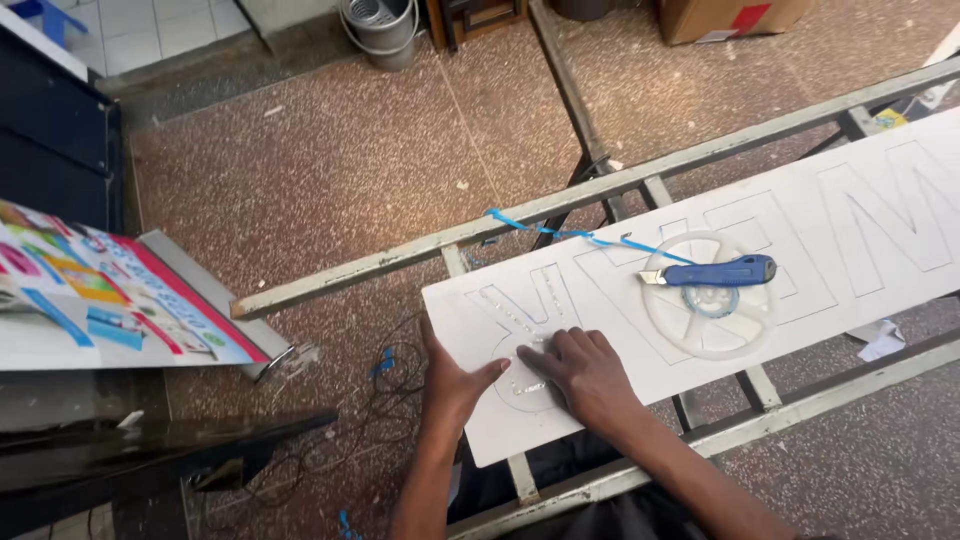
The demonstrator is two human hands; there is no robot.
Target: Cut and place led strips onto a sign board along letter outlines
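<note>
Head view
Left hand (pixel 452 383): at near-left corner of white board (pixel 860 225), thumb spread out toward the right, fingers over the board's left edge; palm flat, gripping nothing that shows.
Right hand (pixel 583 372): flat on board just right of left hand, fingers stretched left and close together, tips pressing on a clear round disc (pixel 520 388); not closed round anything.
Clear disc: lies on board's near-left part, partly under both hands, edge faint; small pale bits in a row beside fingertips, too small to tell what.
White board: long panel w/ big cut-outline letters, laid across metal frame (pixel 560 203), running from near-left up to far-right edge of view.
White wheel-like ring (pixel 712 335): round, spoked, on board mid-length, well apart from hands.
Utility knife (pixel 715 272): blue handle, rests across top of ring, blade end pointing left.
Blue strip (pixel 560 233): thin, trails along frame's far rail onto board, toward knife.
Frame: pale metal rails w/ crossbars, board resting on them.
Floor (pixel 350 150): reddish speckled; dark cables (pixel 385 385) left of frame near left hand.
Colourful poster panel (pixel 110 295): at left edge of view, on floor.
Bucket (pixel 380 28): grey, top centre.
Cardboard box (pixel 725 15): top right.
</note>
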